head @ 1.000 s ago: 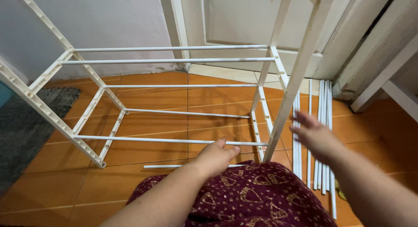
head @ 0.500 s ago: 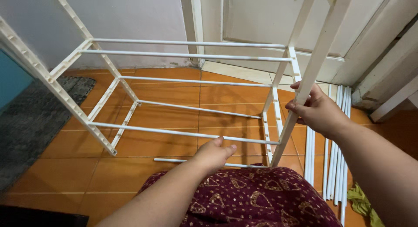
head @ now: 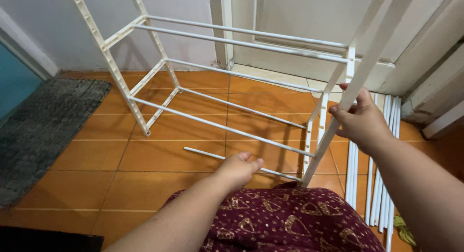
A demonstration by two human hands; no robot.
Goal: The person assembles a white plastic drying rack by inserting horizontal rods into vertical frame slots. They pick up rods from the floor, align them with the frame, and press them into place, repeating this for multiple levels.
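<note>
Item 1, nearest: dark red patterned cloth (head: 285, 220) over the person's lap, at the near edge of the orange tiled floor (head: 96, 155).

Item 2: left hand (head: 239, 170), fingers loosely curled and apart, closed on nothing, hovering just above a loose thin white rod (head: 203, 153) lying on the floor. Whether a fingertip touches it cannot be told.

Item 3: right hand (head: 362, 121), clamped around the near upright post of the white plastic shelf frame (head: 232, 78).

Item 4: the frame stands tilted on the floor, its right end carried by that one grip, its crossbars running to the far left end near the wall.

Item 5: bundle of spare white rods (head: 379, 184) on the floor along the right side, with a yellow-green scrap (head: 403, 228) at its near end.

Item 6: grey mat (head: 38, 126), left floor edge; white door (head: 309, 20), far.

Risks, as judged: a one-handed hold on a leaning frame may let it twist, springing push-fit crossbars from their sockets; a slipping post could drop onto the lap or scatter the bundle.
</note>
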